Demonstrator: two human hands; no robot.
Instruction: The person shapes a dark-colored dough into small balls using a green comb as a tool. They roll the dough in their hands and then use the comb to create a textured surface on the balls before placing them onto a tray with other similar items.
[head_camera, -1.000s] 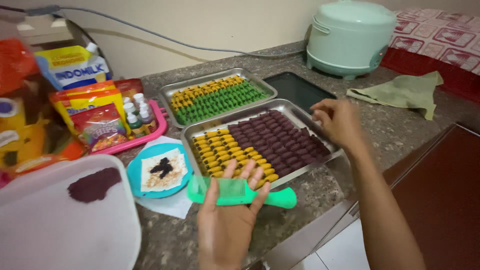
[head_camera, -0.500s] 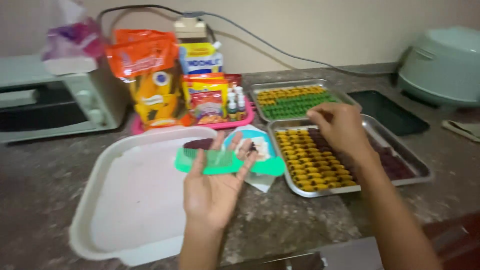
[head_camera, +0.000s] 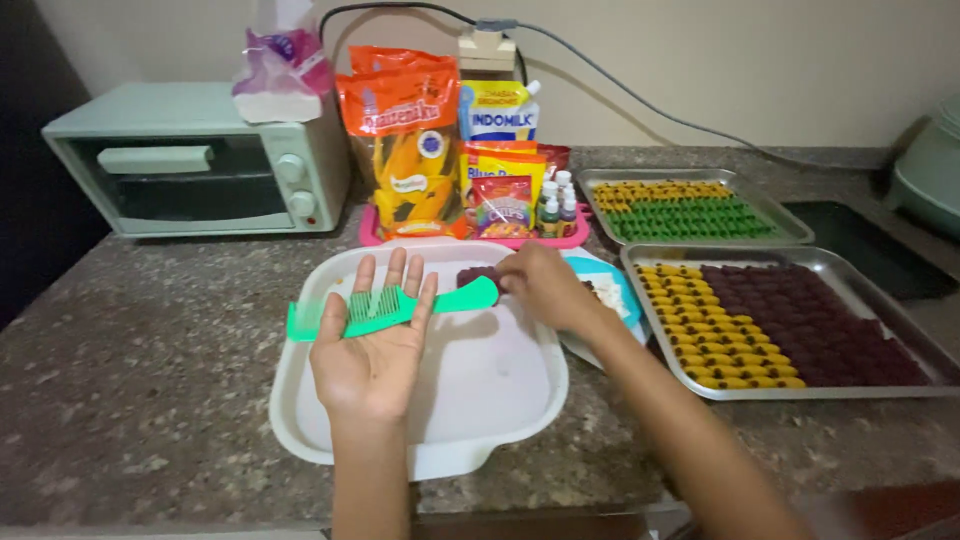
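Lying across the upturned left hand (head_camera: 372, 358), a green comb (head_camera: 392, 306) is carried on the spread fingers (head_camera: 366, 282), which are fully open and not closed around it; the handle end points toward 3 o'clock. Beneath the hand, a white tray (head_camera: 500, 400) is set on the speckled stone surface (head_camera: 150, 380). At 2 o'clock from the left hand, the right hand (head_camera: 545, 285) is held over the tray's far edge, its fingers bent together at a dark lump of dough (head_camera: 478, 275) just beside the comb's handle; whether the lump is pinched cannot be told. A blue plate (head_camera: 622, 290) is partly hidden behind the right wrist. At 3 o'clock, a metal pan (head_camera: 900, 385) is filled with rows of yellow and dark brown pieces. Farther off, at 1 o'clock, a second pan (head_camera: 790, 232) is filled with yellow and green pieces. At 12 o'clock, a pink basket (head_camera: 470, 240) is packed with orange and yellow packets and small bottles. At 10 o'clock, a pale green oven (head_camera: 190, 160) is placed against the wall, with a plastic bag (head_camera: 275, 65) on its top.
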